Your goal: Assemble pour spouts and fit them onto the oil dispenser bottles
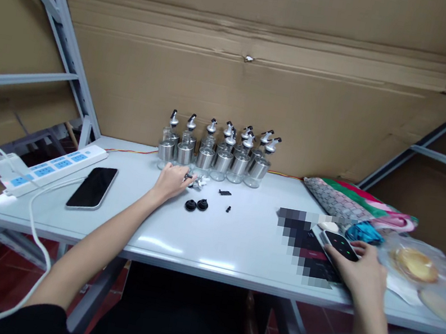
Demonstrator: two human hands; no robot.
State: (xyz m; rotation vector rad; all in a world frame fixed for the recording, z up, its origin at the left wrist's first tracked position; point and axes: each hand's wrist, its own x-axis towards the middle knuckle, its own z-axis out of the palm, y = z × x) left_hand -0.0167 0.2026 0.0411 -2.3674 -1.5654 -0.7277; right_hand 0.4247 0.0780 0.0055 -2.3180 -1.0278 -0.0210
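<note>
My left hand (172,182) rests low over the table with its fingers curled together. A small dark piece shows at its fingertips, but I cannot make out what it is. Right beside those fingers lie silvery pourer parts (201,183). Two round black caps (196,205) sit closer to me, with a thin black strip (225,193) and a tiny black piece (228,209) to their right. Behind stand two rows of glass bottles (222,162) with steel sleeves, several topped by pourer spouts. On the right, my right hand (365,273) grips a flat black device with small lights (340,245) by its edges.
A white power strip (55,168) and a black-screened phone (92,188) lie at the left, with a white cable running off the table. At the right are a pixelated dark object (306,246), a patterned cloth bag (354,203) and wrapped round pastry (416,265). Cardboard (259,104) walls the back.
</note>
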